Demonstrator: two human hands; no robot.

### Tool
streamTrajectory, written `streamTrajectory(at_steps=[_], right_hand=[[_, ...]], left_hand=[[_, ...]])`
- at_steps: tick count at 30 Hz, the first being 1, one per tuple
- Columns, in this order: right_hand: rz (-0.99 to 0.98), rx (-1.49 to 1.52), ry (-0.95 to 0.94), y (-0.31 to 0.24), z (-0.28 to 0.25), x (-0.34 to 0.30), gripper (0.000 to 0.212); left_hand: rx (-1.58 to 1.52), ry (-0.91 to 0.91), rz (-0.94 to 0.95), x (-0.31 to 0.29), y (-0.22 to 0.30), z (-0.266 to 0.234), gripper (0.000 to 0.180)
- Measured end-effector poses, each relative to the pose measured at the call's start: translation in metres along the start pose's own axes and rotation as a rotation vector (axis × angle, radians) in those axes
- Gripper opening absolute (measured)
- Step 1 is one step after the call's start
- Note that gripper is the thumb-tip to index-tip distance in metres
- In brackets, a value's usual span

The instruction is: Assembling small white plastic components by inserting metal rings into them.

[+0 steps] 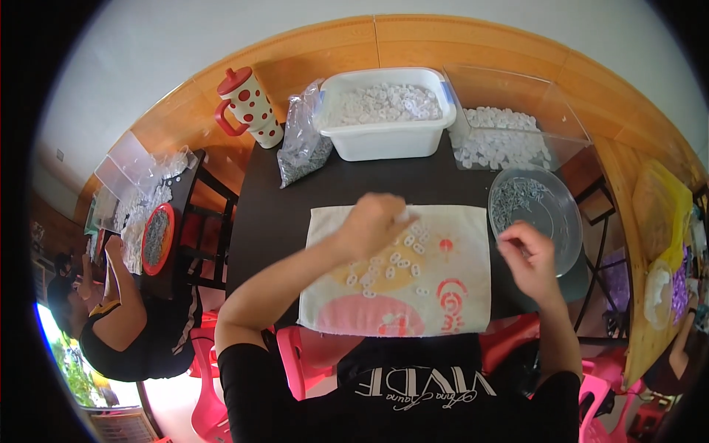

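Over the upper part of a cream cloth (471, 244) with pink and yellow prints, my left hand (373, 225) is closed. What it holds, if anything, is hidden by the fingers. Beneath and beside it, several small white oval plastic pieces (402, 262) with holes lie scattered on the cloth. My right hand (533, 266) is at the left rim of a clear round bowl (565, 240), its fingertips pinched together. Anything between them is too small to make out. Small grey slim pieces (517, 199) are heaped toward the bowl's far left side.
At the back of the dark table (273, 199) stand a spotted tumbler (251, 107), a plastic bag (303, 144) of grey pieces and a white tub (388, 142) of white pieces. A clear bin (502, 136) holds more white pieces. Another person (136, 325) sits at a table on the left.
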State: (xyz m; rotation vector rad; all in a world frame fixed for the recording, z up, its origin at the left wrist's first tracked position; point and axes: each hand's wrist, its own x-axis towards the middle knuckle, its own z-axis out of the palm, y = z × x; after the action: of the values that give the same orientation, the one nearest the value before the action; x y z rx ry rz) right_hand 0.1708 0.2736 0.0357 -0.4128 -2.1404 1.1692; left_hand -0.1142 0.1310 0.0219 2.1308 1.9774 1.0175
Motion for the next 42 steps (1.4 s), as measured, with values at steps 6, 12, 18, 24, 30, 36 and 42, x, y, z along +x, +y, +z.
streamTrajectory(at_steps=[6, 12, 18, 24, 30, 36, 42], right_hand=[[-0.055, -0.035, -0.191, 0.009, 0.071, -0.015, 0.011], [-0.289, -0.271, -0.194, 0.011, 0.088, -0.027, 0.018], [-0.288, -0.372, -0.125, 0.004, 0.084, -0.032, 0.019], [-0.186, -0.285, -0.072, 0.012, 0.086, -0.038, 0.016], [-0.120, -0.237, -0.102, 0.017, 0.083, -0.030, 0.013], [-0.133, -0.229, -0.110, 0.018, 0.077, -0.014, 0.014], [-0.251, -0.375, -0.127, 0.010, 0.079, -0.020, 0.016]], left_hand=[[0.106, -0.133, 0.034, -0.055, 0.046, 0.016, 0.030], [-0.220, -0.176, -0.019, -0.075, 0.046, -0.005, 0.056], [0.036, -0.103, -0.044, -0.094, 0.064, -0.009, 0.049], [0.006, 0.073, 0.010, -0.123, 0.093, 0.008, 0.045], [-0.006, 0.067, -0.044, -0.114, 0.065, 0.021, 0.042], [0.177, 0.068, -0.061, -0.110, 0.059, 0.024, 0.041], [0.218, 0.131, -0.162, -0.114, 0.061, 0.023, 0.039]])
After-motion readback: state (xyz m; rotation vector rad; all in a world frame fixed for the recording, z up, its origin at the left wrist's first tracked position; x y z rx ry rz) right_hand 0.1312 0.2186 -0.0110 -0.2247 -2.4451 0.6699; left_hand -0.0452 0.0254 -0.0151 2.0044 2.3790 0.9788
